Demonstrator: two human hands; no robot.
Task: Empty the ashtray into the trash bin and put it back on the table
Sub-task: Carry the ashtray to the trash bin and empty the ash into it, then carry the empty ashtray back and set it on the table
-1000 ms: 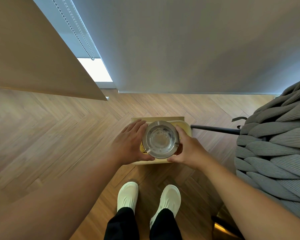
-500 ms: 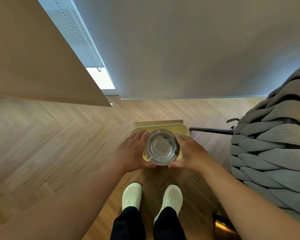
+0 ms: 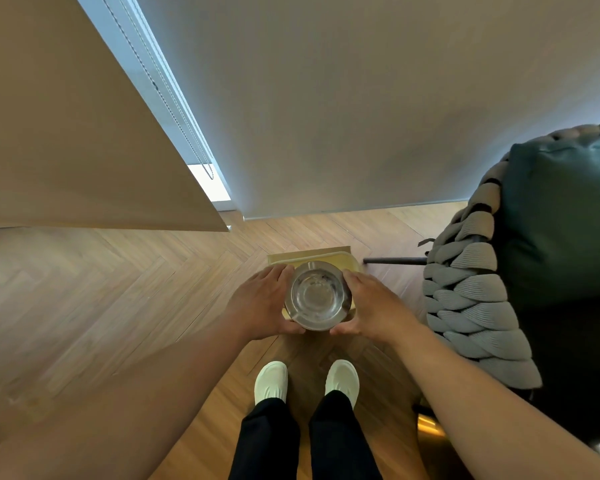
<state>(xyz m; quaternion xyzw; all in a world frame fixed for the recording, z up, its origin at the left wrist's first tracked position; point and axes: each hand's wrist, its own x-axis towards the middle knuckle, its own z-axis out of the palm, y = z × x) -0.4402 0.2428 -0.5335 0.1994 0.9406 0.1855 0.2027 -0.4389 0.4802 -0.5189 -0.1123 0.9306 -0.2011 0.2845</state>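
Note:
A round glass ashtray [image 3: 317, 296] with a metal rim is held level between both hands, its bowl facing up with a few dark specks near its far edge. My left hand [image 3: 262, 303] grips its left side and my right hand [image 3: 369, 306] grips its right side. Directly below it stands a yellow trash bin [image 3: 312, 258] on the wooden floor, mostly hidden by the ashtray and hands. No table is in view.
A woven grey chair [image 3: 465, 306] with a dark green cushion [image 3: 561, 216] stands close on the right, its dark leg [image 3: 395, 260] reaching toward the bin. A beige panel [image 3: 66, 133] hangs at left. A grey blind [image 3: 361, 98] covers the wall ahead. My white shoes [image 3: 305, 379] stand just behind the bin.
The view has tilted up and toward the right, showing more of the chair and its cushion. The ashtray stays over the bin in both hands.

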